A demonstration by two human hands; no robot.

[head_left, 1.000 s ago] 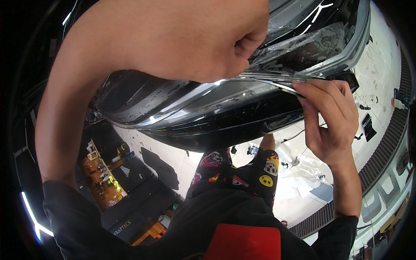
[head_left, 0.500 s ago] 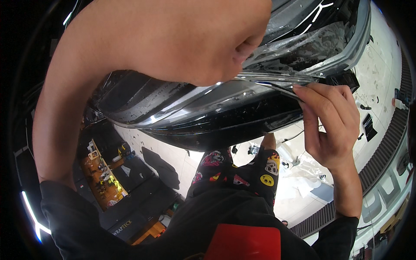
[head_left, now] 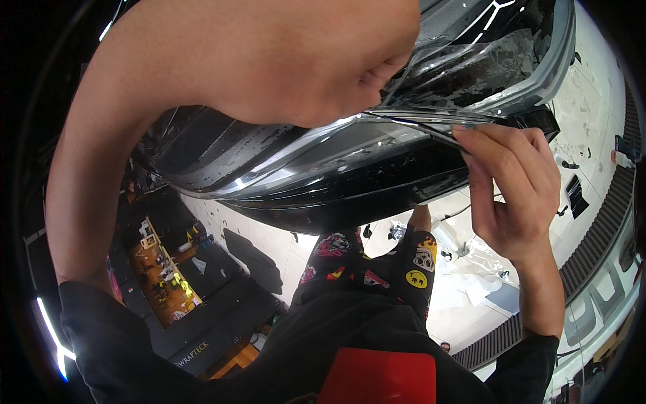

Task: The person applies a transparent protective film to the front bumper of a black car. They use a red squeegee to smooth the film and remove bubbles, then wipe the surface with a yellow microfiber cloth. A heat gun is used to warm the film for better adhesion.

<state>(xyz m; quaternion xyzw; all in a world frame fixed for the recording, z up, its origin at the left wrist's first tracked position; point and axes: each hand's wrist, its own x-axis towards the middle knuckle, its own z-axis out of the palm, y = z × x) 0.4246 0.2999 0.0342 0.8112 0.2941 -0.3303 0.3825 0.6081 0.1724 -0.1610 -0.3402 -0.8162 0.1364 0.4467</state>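
A glossy black car body panel point(head_left: 336, 205), curved and wet-looking, spans the upper middle. Crumpled clear film point(head_left: 494, 67) lies over its upper right part. My right hand point(head_left: 515, 182) pinches the end of a thin dark strip point(head_left: 427, 129) between thumb and forefinger, just off the panel. This strip runs left along the panel edge toward my left hand point(head_left: 343, 74). My left arm arches across the top left, and that hand is curled closed low against the panel. Its fingertips are mostly hidden, so what they grip cannot be seen.
Lower left stands a black workbench point(head_left: 222, 283) with an orange-brown tray of tools point(head_left: 161, 269). Film scraps point(head_left: 471, 286) litter the pale tiled floor. A dark ribbed strip point(head_left: 579, 249) crosses the floor at right, beside a white vehicle part point(head_left: 599, 310).
My left hand has shifted slightly up, and the strip between my hands shows a little more clearly. My right hand keeps its pinch in nearly the same place.
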